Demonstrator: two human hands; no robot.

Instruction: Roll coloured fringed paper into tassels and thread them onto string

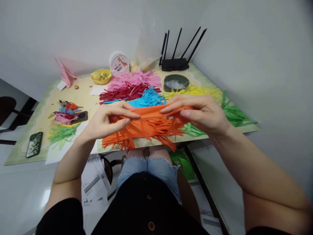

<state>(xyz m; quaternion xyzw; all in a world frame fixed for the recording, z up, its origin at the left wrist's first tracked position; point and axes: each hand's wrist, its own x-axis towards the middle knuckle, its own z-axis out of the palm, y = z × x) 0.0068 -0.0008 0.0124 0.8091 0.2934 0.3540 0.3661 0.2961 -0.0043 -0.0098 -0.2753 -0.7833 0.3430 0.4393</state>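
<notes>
pinching orange fringe (146,127); yellow bowl (101,82) of fruit (96,76), grey bowl (167,87)

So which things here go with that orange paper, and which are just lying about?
In use: orange fringed paper, held by left hand and right hand; pink strips, blue strips, green strips.
Lying about: router, phone, fruit bowl, grey bowl, tin.

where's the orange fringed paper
Head view, centre: the orange fringed paper is held between left hand and right hand over the table, just before the blue strips.
</notes>
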